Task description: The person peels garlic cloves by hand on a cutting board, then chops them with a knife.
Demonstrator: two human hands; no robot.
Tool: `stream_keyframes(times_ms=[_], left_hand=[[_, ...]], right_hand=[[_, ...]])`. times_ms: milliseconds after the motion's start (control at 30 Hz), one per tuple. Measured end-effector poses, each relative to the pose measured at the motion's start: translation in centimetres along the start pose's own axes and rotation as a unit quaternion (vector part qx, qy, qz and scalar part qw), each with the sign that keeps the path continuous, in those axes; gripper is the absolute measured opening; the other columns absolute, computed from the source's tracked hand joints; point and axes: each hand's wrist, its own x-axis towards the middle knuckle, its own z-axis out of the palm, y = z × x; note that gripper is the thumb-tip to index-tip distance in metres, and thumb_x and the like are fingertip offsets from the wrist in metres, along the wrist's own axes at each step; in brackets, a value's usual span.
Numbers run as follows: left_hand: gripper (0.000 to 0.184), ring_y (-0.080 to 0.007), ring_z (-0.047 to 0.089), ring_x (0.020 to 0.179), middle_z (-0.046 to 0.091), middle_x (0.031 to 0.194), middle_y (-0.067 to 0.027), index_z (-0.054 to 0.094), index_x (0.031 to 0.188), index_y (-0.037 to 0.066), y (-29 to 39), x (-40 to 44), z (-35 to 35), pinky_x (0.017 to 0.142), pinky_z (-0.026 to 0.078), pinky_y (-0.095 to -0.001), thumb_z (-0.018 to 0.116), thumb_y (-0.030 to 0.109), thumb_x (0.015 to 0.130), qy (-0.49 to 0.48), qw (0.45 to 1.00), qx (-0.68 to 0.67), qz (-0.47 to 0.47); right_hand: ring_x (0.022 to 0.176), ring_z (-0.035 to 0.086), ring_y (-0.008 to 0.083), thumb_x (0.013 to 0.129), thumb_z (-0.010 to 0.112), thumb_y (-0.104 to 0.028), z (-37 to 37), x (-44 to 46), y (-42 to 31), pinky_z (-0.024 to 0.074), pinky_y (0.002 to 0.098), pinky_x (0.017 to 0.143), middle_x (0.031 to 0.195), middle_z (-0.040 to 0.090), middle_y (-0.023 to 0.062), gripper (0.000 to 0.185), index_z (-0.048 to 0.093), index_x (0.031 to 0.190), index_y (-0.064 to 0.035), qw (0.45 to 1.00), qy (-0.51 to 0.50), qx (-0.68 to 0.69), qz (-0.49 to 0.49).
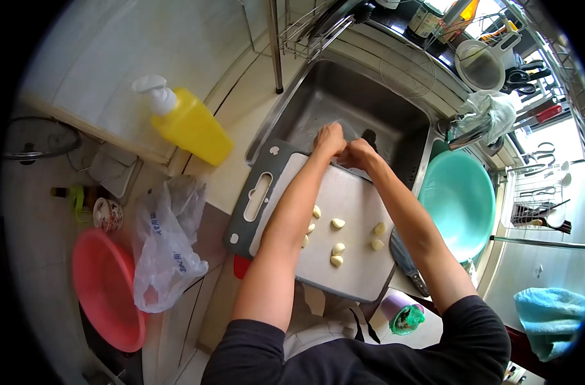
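Note:
My left hand point(331, 139) and my right hand point(358, 154) are close together over the near edge of the steel sink point(331, 90). Both have curled fingers, and whatever they pinch is too small or hidden to make out. Under my forearms lies a cutting board point(357, 276) with a grey border and a handle slot, its far edge at the sink. Several peeled garlic cloves point(338, 223) are scattered over it, some partly behind my left forearm. A knife point(405, 263) lies along the board's right side, partly covered by my right arm. Something dark point(369, 136) shows just beyond my right hand.
A yellow pump bottle point(193, 128) stands left of the sink. Further left are a plastic bag point(167, 256) and a red basin point(90, 282). To the right sit a green basin point(459, 199) and a utensil rack point(543, 192). Below the board is a purple bin point(392, 305).

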Motion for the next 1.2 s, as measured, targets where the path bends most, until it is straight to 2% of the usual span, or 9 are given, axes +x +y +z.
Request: stream_keyframes(times_ms=[100,200,267,333,467,500,700,1000,1200], left_hand=[[0.016,-0.035,0.067,0.093,0.069,0.094,-0.0211,0.075,0.083,0.009,0.1,0.8,2.3,0.082,0.054,-0.0413,0.075,0.013,0.068,0.061,0.998,-0.025,-0.016],[0.019,-0.0345,0.067,0.095,0.068,0.097,-0.0212,0.075,0.087,0.01,-0.1,0.9,1.4,0.083,0.054,-0.0408,0.074,0.012,0.068,0.034,0.999,-0.002,-0.009],[0.021,-0.0343,0.066,0.099,0.068,0.102,-0.0209,0.074,0.092,0.008,0.3,-0.4,-1.7,0.085,0.054,-0.0416,0.073,0.01,0.071,0.006,1.0,0.007,-0.021],[0.029,-0.0331,0.064,0.106,0.066,0.111,-0.0194,0.07,0.104,0.004,0.0,-0.7,-2.7,0.086,0.054,-0.0401,0.073,0.011,0.077,-0.021,0.993,0.118,-0.013],[0.024,-0.0336,0.066,0.102,0.067,0.106,-0.0204,0.072,0.097,0.002,1.2,-1.5,-3.0,0.082,0.055,-0.0421,0.071,0.003,0.073,-0.052,0.987,0.151,0.016],[0.024,-0.0336,0.066,0.102,0.067,0.106,-0.0204,0.072,0.097,0.002,1.4,-1.7,-3.4,0.082,0.055,-0.0421,0.071,0.003,0.073,-0.052,0.987,0.151,0.016],[0.021,-0.0327,0.067,0.099,0.069,0.101,-0.0195,0.073,0.095,0.004,0.8,-1.6,-3.2,0.081,0.054,-0.0421,0.067,0.003,0.075,-0.011,0.987,0.159,0.034],[0.015,-0.0318,0.068,0.092,0.07,0.095,-0.0191,0.075,0.086,0.008,-1.0,0.6,-2.6,0.081,0.054,-0.0417,0.072,0.016,0.073,-0.005,0.999,-0.035,-0.029],[0.014,-0.0294,0.069,0.084,0.071,0.086,-0.0167,0.075,0.083,0.008,-0.3,-0.3,-2.6,0.076,0.054,-0.0366,0.074,0.015,0.071,0.065,0.994,0.011,0.083]], right_hand=[[0.118,0.052,0.0414,0.095,0.034,-0.008,0.2,1.0,-0.1,0.0419,0.0522,0.103,0.124,0.053,0.0275,0.039,0.043,0.121,0.0193,0.971,-0.053,0.232,0.039],[0.122,0.048,0.0414,0.097,0.027,-0.012,1.2,-1.6,-0.6,0.0382,0.0525,0.105,0.124,0.053,0.0288,0.042,0.044,0.122,0.018,0.948,-0.063,0.309,0.036],[0.122,0.049,0.0366,0.099,0.03,-0.02,1.7,-5.4,-2.1,0.0379,0.0488,0.105,0.126,0.053,0.0269,0.044,0.046,0.125,0.0119,0.965,-0.043,0.253,0.049],[0.107,0.059,0.0397,0.099,0.035,-0.032,0.8,-5.7,-1.7,0.0437,0.0562,0.094,0.124,0.058,0.0193,0.048,0.052,0.127,0.0026,0.999,-0.003,-0.05,0.016],[0.084,0.068,0.0242,0.09,0.06,-0.029,1.4,-6.9,-2.6,0.052,0.0397,0.08,0.087,0.071,0.0096,0.028,0.073,0.103,-0.0072,0.94,0.107,-0.313,-0.085],[0.07,0.068,0.0181,0.085,0.067,-0.018,0.8,-4.3,-1.1,0.0532,0.0333,0.065,0.069,0.069,0.0076,0.015,0.074,0.085,-0.0047,0.932,0.14,-0.302,-0.147],[0.066,0.069,0.0206,0.088,0.059,-0.007,0.9,-3.1,-0.8,0.0574,0.0336,0.057,0.074,0.069,0.0175,0.013,0.064,0.08,0.0029,0.982,0.074,-0.062,-0.165],[0.075,0.071,0.0211,0.098,0.049,-0.025,1.4,-5.7,-3.2,0.0583,0.0305,0.064,0.087,0.071,0.0125,0.031,0.064,0.099,0.0015,0.998,0.026,0.05,-0.036],[0.069,0.068,0.0172,0.097,0.054,-0.028,1.6,-6.0,-3.4,0.0557,0.0272,0.06,0.082,0.07,0.0084,0.027,0.063,0.1,-0.0024,0.995,-0.025,0.096,-0.001]])
